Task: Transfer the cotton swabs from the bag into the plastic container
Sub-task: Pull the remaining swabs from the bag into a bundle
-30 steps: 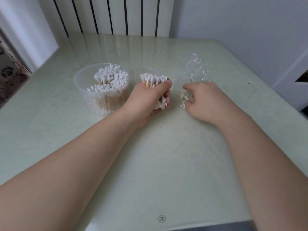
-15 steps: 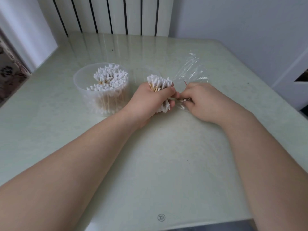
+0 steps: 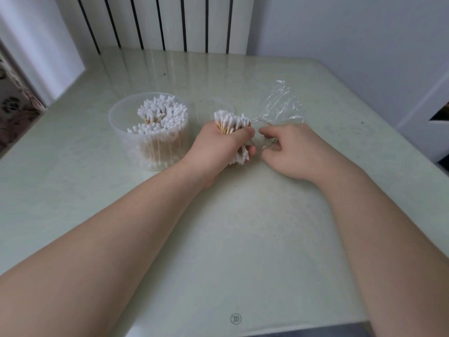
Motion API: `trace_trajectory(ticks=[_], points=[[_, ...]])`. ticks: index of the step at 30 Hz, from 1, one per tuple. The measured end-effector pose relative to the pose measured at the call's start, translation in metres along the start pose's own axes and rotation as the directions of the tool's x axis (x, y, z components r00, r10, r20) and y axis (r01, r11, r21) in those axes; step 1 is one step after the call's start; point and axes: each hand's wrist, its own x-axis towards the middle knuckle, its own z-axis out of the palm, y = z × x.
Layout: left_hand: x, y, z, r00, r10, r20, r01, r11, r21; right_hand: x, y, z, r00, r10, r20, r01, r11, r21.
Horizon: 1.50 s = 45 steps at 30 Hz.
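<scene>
1. Left hand grips a bundle of swabs. The fist is closed round the middle of the sticks, and white tips show above and below it.
2. Bundle's long axis is near upright, with the top leaning slightly toward the container.
3. Container stands on the tabletop just left of the left hand, with its mouth open. I cannot tell if the hand touches its wall. It is already well filled with upright swabs, and a gap shows on its near-left side.
4. Right hand has its fingers curled, pinching the near edge of the bag just right of the bundle. I cannot tell if it also holds a swab.
5. Bag lies crumpled on the tabletop behind the right hand. It looks mostly empty, but the contents are unclear.
6. Key relation: the container is directly left of the bundle, and the left hand is the nearer one. The likely move is to lift the bundle, carry it left over the rim, and lower it into the gap with the sticks kept vertical.
7. Risk: loose outer sticks could slip out or catch on the rim.
</scene>
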Motion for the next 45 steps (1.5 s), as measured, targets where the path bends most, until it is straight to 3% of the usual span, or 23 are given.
trace_trajectory(ticks=[23,37,45], points=[[0.0,-0.0003,0.002,1.0,-0.004,-0.005,0.004,1.0,-0.028,0.0094,0.0027,0.0052,0.989,-0.01,-0.149,0.005,0.999,-0.034],[0.0008,0.0008,0.0016,1.0,-0.02,-0.008,0.019,0.998,-0.066,0.0036,0.0023,0.0014,1.0,0.003,-0.006,-0.003,1.0,0.028],[0.0014,0.0013,0.0015,0.999,-0.036,-0.022,0.034,0.996,-0.084,0.0024,0.0032,0.0004,0.986,-0.135,0.093,0.144,0.985,-0.092]])
